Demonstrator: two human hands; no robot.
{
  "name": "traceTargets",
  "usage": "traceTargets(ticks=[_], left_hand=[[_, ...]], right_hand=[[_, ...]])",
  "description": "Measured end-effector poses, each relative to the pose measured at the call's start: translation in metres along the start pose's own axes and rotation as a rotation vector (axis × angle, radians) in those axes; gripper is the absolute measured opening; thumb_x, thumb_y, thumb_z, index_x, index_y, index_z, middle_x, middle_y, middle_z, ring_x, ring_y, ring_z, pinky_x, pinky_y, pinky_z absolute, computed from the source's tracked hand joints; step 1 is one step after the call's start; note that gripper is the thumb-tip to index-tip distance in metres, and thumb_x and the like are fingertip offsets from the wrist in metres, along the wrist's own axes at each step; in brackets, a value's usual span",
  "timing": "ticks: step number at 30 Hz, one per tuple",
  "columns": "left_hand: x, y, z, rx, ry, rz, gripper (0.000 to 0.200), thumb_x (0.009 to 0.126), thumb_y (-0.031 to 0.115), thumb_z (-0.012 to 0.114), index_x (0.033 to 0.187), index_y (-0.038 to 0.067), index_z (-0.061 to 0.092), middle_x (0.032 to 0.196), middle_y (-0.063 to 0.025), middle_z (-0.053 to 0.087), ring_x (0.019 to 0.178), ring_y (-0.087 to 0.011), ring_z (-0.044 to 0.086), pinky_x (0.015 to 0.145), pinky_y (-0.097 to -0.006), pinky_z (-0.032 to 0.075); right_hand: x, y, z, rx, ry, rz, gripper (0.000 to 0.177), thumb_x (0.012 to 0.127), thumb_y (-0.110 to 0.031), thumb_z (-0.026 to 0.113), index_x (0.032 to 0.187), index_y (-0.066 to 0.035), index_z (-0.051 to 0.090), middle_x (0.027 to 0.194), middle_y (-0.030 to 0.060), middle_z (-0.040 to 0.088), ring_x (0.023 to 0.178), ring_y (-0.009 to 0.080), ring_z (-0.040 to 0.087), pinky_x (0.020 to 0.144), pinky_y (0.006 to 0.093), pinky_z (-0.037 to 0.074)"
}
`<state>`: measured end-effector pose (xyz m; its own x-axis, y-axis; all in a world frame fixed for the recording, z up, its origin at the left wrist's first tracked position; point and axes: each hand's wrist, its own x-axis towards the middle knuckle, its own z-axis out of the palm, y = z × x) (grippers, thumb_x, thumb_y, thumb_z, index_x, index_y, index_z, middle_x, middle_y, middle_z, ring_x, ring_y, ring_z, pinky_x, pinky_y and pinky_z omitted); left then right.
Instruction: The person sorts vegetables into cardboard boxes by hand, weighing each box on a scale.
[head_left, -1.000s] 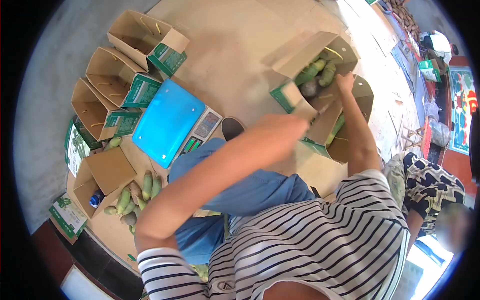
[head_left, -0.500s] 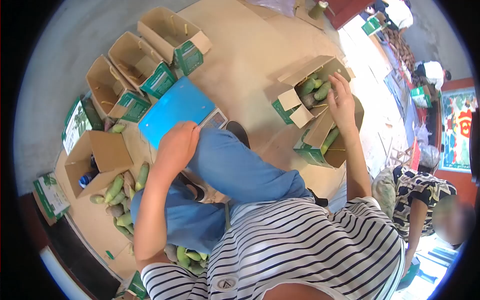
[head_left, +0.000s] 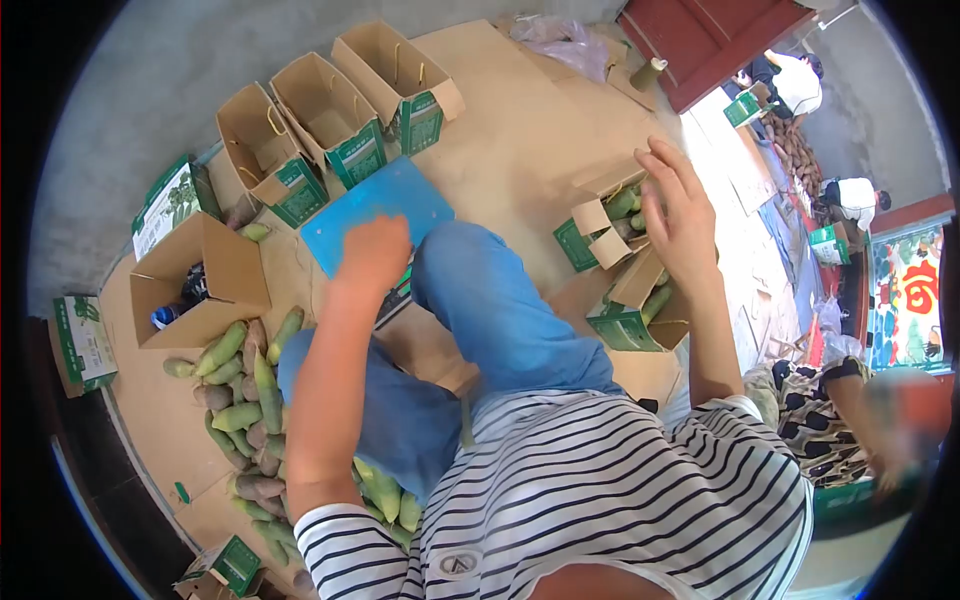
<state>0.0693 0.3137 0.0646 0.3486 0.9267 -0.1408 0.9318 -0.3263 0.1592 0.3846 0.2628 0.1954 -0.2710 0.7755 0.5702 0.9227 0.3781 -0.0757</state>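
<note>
My left hand [head_left: 377,252] hovers over or rests on the near side of a blue platform [head_left: 408,188], beside my raised knee. Its fingers are smeared by motion, and nothing can be made out in them. My right hand [head_left: 682,212] is raised at the right with its fingers apart, holding nothing. Below and left of it stands an open carton [head_left: 575,246] with green vegetables [head_left: 621,204] inside. Nearer to me is another carton [head_left: 618,328] with a green vegetable [head_left: 656,302] showing.
Three open cartons [head_left: 297,196] stand in a row at the upper left. A brown box [head_left: 238,262] holds dark items. Green and brown vegetables [head_left: 238,418] lie heaped left of my legs. A co-worker [head_left: 820,415] bends at the lower right; other people are farther back.
My view has shifted, bringing more of the heap into sight. My left hand has moved from beside my knee over the blue platform. My right hand now appears higher above the vegetable carton.
</note>
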Motion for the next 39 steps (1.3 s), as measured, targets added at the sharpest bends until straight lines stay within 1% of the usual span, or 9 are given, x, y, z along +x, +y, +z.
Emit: traceTargets(ticks=[8, 16, 21, 24, 27, 31, 33, 35, 39], left_hand=[[-0.011, 0.016, 0.007, -0.074, 0.072, 0.023, 0.013, 0.076, 0.003, 0.055, 0.089, 0.002, 0.057, 0.088, -0.0200, 0.060, 0.087, -0.0363, 0.059, 0.073, -0.0443, 0.048], [-0.008, 0.018, 0.006, -0.024, 0.061, 0.053, 0.013, 0.079, 0.003, 0.051, 0.090, 0.002, 0.057, 0.090, -0.0186, 0.061, 0.085, -0.0342, 0.061, 0.073, -0.0426, 0.049], [-0.012, 0.021, 0.009, -0.032, 0.080, 0.077, 0.011, 0.081, 0.009, 0.053, 0.089, 0.002, 0.056, 0.087, -0.0192, 0.061, 0.083, -0.0361, 0.060, 0.071, -0.0441, 0.048], [-0.022, 0.014, 0.010, -0.037, 0.123, 0.090, 0.011, 0.080, 0.011, 0.056, 0.087, 0.002, 0.057, 0.085, -0.0185, 0.061, 0.080, -0.0354, 0.062, 0.068, -0.0435, 0.049], [-0.032, 0.010, 0.006, -0.028, 0.112, 0.054, 0.014, 0.080, 0.015, 0.059, 0.087, 0.003, 0.057, 0.085, -0.0183, 0.061, 0.079, -0.0353, 0.062, 0.067, -0.0437, 0.050], [-0.038, 0.008, -0.001, -0.052, 0.126, 0.000, 0.017, 0.079, 0.017, 0.062, 0.087, 0.003, 0.058, 0.085, -0.0175, 0.062, 0.080, -0.0346, 0.062, 0.068, -0.0435, 0.050], [-0.042, 0.004, 0.000, -0.081, 0.171, 0.057, 0.017, 0.078, 0.015, 0.062, 0.090, 0.003, 0.059, 0.085, -0.0169, 0.062, 0.080, -0.0340, 0.062, 0.068, -0.0432, 0.050], [-0.043, 0.006, -0.002, -0.073, 0.142, 0.001, 0.018, 0.076, 0.012, 0.063, 0.091, 0.003, 0.060, 0.085, -0.0161, 0.063, 0.080, -0.0323, 0.063, 0.067, -0.0420, 0.050], [-0.046, -0.001, -0.005, -0.064, 0.119, -0.039, 0.017, 0.073, 0.008, 0.060, 0.090, 0.004, 0.061, 0.086, -0.0150, 0.063, 0.079, -0.0298, 0.064, 0.065, -0.0397, 0.051]], right_hand=[[-0.017, -0.020, -0.039, 0.015, -0.201, -0.059, 0.033, 0.078, -0.003, 0.060, 0.111, -0.005, 0.056, 0.119, 0.0157, 0.055, 0.106, 0.0327, 0.055, 0.089, 0.0382, 0.044], [-0.028, -0.025, -0.193, -0.760, 1.083, -0.289, 0.030, 0.085, -0.005, 0.060, 0.112, 0.006, 0.054, 0.122, 0.0212, 0.051, 0.115, 0.0277, 0.050, 0.095, 0.0368, 0.042], [-0.041, 0.097, -0.158, -0.609, 0.636, 0.476, 0.056, 0.079, -0.034, 0.068, 0.117, 0.003, 0.052, 0.122, 0.0220, 0.052, 0.116, 0.0334, 0.048, 0.097, 0.0391, 0.037], [-0.045, 0.167, -0.074, -0.629, 0.060, 0.343, 0.061, 0.076, -0.036, 0.068, 0.123, -0.002, 0.049, 0.117, 0.0234, 0.053, 0.108, 0.0359, 0.052, 0.088, 0.0426, 0.044], [-0.044, 0.154, -0.047, -0.864, -0.002, 0.243, 0.066, 0.077, -0.037, 0.066, 0.129, -0.004, 0.042, 0.108, 0.0236, 0.058, 0.102, 0.0362, 0.056, 0.083, 0.0423, 0.045], [-0.018, 0.155, -0.064, -0.378, -0.189, 0.653, 0.077, 0.076, -0.036, 0.067, 0.136, -0.007, 0.030, 0.099, 0.0249, 0.061, 0.090, 0.0380, 0.060, 0.078, 0.0431, 0.047], [-0.037, 0.218, -0.033, -0.223, -0.053, 0.287, 0.061, 0.077, -0.031, 0.068, 0.127, -0.006, 0.043, 0.086, 0.0212, 0.063, 0.081, 0.0352, 0.062, 0.070, 0.0406, 0.048], [-0.014, 0.183, -0.020, -0.130, -0.201, 0.535, 0.045, 0.080, -0.026, 0.065, 0.118, -0.006, 0.051, 0.078, 0.0164, 0.062, 0.073, 0.0272, 0.062, 0.066, 0.0373, 0.047], [0.037, 0.145, -0.008, 0.066, -0.044, 0.272, 0.031, 0.087, -0.015, 0.055, 0.117, -0.007, 0.055, 0.081, 0.0085, 0.063, 0.075, 0.0175, 0.058, 0.069, 0.0299, 0.046]])
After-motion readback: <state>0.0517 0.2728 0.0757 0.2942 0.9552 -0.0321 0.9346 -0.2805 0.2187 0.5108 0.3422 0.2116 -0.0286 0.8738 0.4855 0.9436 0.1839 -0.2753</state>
